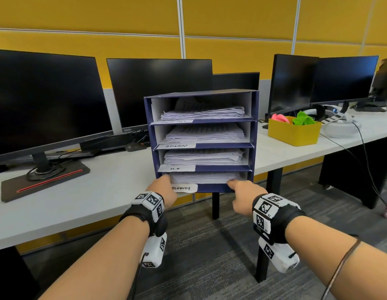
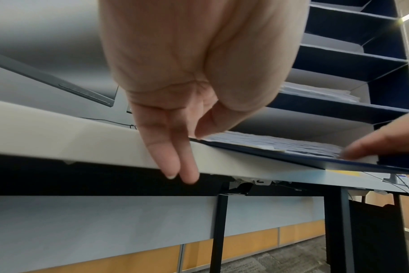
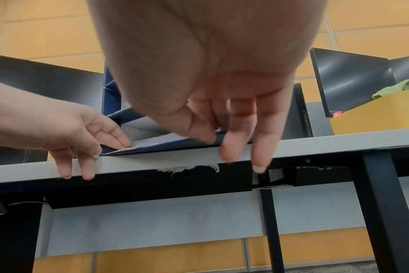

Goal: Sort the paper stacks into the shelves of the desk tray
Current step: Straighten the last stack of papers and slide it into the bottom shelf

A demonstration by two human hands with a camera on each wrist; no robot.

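A dark blue desk tray point(image 1: 255, 135) with several shelves stands at the table's front edge. Every shelf holds a paper stack: top point(image 1: 203, 113), "ADMIN" point(image 1: 205, 134), "H.R" point(image 1: 203, 156) and bottom point(image 1: 203, 177). My left hand point(image 1: 164, 187) touches the bottom stack's point(image 2: 268, 143) left front corner with thumb and index finger. Its other fingers point(image 2: 173, 162) hang straight over the table edge. My right hand point(image 1: 240, 189) presses the stack's right front corner, thumb and fingertips point(image 3: 231, 147) at the tray's lip. Neither hand grips paper.
Dark monitors point(image 1: 45, 100) line the back of the white table point(image 1: 101, 191). A mouse point(image 1: 134, 146) lies left of the tray. A yellow bin point(image 1: 294, 132) with pink and green cloths sits to the right, with cables and a white device beyond. Black table legs stand below.
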